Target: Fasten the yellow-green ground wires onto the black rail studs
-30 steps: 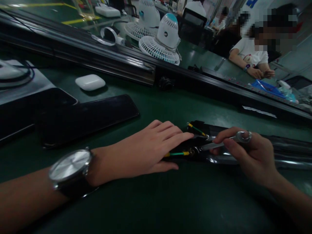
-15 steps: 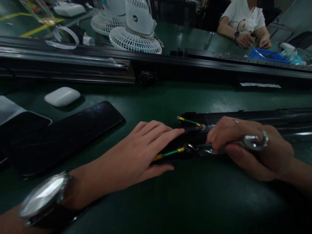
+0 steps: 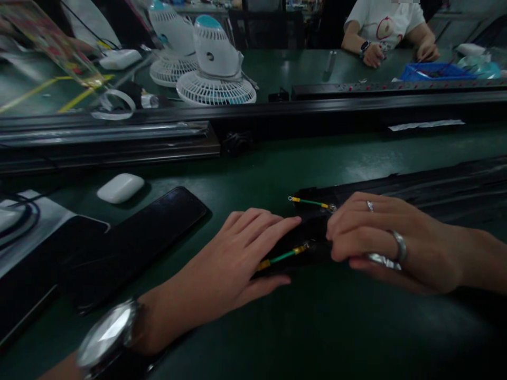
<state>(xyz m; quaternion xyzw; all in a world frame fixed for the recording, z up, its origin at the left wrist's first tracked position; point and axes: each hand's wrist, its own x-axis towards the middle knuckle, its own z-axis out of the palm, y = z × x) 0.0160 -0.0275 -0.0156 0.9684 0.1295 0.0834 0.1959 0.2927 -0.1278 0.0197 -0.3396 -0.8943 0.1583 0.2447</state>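
My left hand [image 3: 237, 261] lies with straight fingers over the near end of a long black bar [image 3: 428, 182]. A short green wire [image 3: 284, 256] with yellow-sleeved ends runs out from under it to a fastener on the bar. Another green wire [image 3: 311, 202] with ring terminals sticks out at the far edge, one end fixed to the bar. My right hand [image 3: 384, 237] is closed around a metal wrench [image 3: 383, 260] just right of the wires. Only a shiny bit of the wrench shows; its working end is hidden by the fingers.
Left of my hands lie a black phone-like slab [image 3: 170, 227] and a white rounded case [image 3: 121, 188]. Long dark rails [image 3: 277, 117] cross the table behind. Beyond are white fans [image 3: 216, 68], a blue tray [image 3: 438, 72] and a person [image 3: 384, 26] seated opposite.
My right hand has turned, so the wrench, largely visible before, is now mostly covered by the fingers. My left hand stays on the bar. The camera view has shifted and tilted slightly.
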